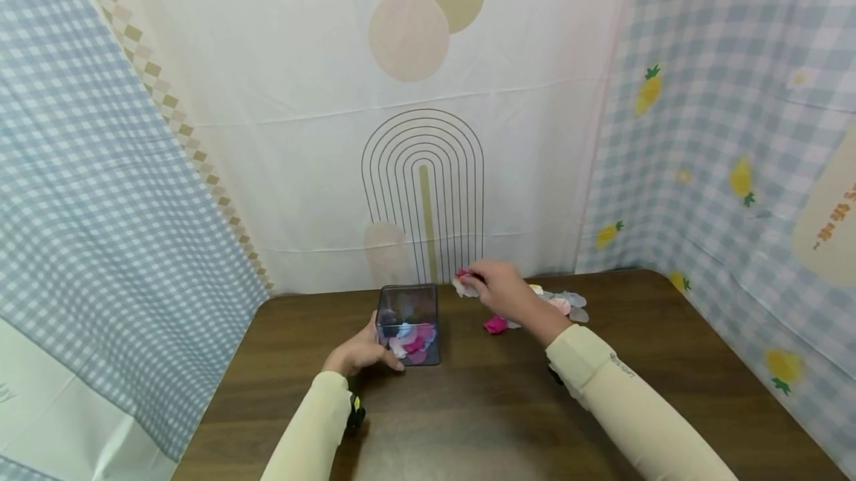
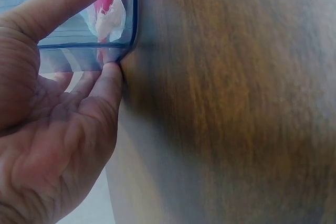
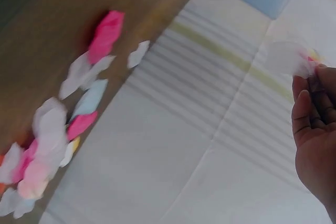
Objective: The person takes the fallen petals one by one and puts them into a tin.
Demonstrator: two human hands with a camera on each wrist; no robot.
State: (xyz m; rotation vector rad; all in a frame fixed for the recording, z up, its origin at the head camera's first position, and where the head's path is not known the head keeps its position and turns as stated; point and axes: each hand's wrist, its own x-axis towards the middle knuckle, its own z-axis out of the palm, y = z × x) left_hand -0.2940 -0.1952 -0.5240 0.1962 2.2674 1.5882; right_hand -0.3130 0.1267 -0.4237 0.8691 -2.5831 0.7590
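A clear plastic box (image 1: 407,302) with a dark tint stands on the table, pink, white and light blue petals (image 1: 413,341) lying inside it. My left hand (image 1: 364,351) holds the box by its near left corner. In the left wrist view the thumb lies along one wall and the fingertips (image 2: 111,74) touch another near the bottom edge. Above the table, right of the box, my right hand (image 1: 498,289) pinches a few white and pink petals (image 1: 464,284) between thumb and fingers. Loose petals (image 3: 50,135) in pink, white, pale blue and yellow lie in a scattered pile behind the right forearm.
The brown wooden table (image 1: 428,421) ends at a white patterned cloth (image 1: 321,191) hung behind it. Checked cloths hang on both sides, the right one (image 1: 722,191) printed with pineapples. A pink petal (image 1: 495,325) lies at the near left of the pile.
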